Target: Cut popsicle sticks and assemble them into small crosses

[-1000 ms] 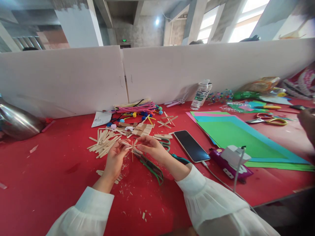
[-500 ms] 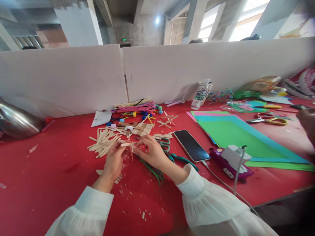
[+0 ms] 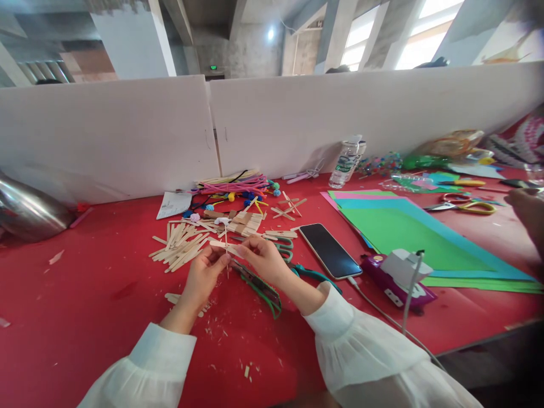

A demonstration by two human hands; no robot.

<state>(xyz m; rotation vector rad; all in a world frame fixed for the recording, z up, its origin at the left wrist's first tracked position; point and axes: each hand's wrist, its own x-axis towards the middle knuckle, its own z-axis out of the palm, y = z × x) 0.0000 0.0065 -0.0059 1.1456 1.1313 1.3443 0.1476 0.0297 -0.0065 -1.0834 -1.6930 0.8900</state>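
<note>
My left hand point(image 3: 204, 277) and my right hand point(image 3: 267, 262) meet over the red table, fingers pinched on crossed wooden craft sticks point(image 3: 217, 244). One flat stick lies roughly level, with a thin one upright across it; the fingers hide part of the joint. Just below my right hand rests a green-handled tool point(image 3: 266, 292), its far end partly covered. Scissors with grey-green handles point(image 3: 284, 245) and teal-handled pliers point(image 3: 318, 277) lie by my right wrist. Loose craft sticks point(image 3: 178, 246) are heaped beyond my left hand. Another crossed-stick piece point(image 3: 289, 208) stands farther back.
A phone point(image 3: 331, 252), a purple power strip point(image 3: 397, 283) with a cable, and coloured paper sheets point(image 3: 408, 232) lie to the right. Behind are pipe cleaners point(image 3: 233, 186), a bottle point(image 3: 346, 163) and a white partition point(image 3: 276, 122). Another person's hand point(image 3: 527, 212) shows far right.
My left thumb has shifted right, towards the crossing of the sticks. My right hand's fingers have curled in more, and more of the green-handled tool shows beneath.
</note>
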